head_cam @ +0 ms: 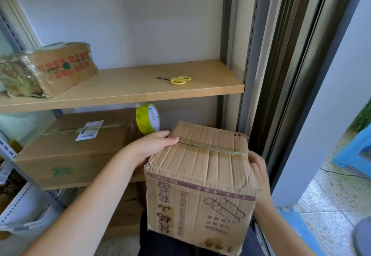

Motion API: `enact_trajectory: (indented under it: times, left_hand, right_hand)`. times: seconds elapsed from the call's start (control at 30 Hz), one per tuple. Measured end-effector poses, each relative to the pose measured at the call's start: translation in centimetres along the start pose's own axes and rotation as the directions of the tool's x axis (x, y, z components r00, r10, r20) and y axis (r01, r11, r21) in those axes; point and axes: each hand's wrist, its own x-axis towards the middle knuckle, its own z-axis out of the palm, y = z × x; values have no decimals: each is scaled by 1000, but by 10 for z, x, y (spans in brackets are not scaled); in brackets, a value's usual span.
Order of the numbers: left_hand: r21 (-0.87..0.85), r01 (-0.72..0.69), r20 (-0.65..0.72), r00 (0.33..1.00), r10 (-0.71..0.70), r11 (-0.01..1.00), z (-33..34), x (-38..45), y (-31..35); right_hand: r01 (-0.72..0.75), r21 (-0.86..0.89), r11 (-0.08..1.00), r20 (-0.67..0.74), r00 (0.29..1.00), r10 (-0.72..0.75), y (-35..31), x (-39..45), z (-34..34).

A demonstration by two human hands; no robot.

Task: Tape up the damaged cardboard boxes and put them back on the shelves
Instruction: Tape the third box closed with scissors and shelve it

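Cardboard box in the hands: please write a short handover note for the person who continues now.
Left hand rests on the top left edge of the worn box; right hand holds its right side.
Tape already lies along the top seam; the seam gapes at the left end.
Tape roll stands on the lower shelf's large box; scissors lie on the upper shelf, beside a wrapped box.
Left: finish the seam, shelve this box.
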Motion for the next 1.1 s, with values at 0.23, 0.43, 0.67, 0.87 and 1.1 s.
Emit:
enact_trajectory:
  times: [0.23,0.43,0.67,0.87,1.1]
  left_hand:
    - [-392,6,-250,962,-113,920,36,-86,-39]
    - [-563,-215,-613,756,-229,798,102,-90,-35]
    - [-595,-240,-611,755,-238,767,62,-28,-39]
    - [-416,-86,-549,818,-174,905,136,-51,-46]
    - [-468,-347,-421,896,140,813,86,15,-35]
  right_hand:
    - [-153,63,986,22,988,151,-2,30,13]
    - [-423,284,860,270,896,352,-8,47,12]
    - [-133,36,990,-65,989,135,-8,35,8]
    - [-70,-196,978,-197,980,31,-3,9,-1]
    - [6,-158,987,-131,991,-27,-1,25,9]
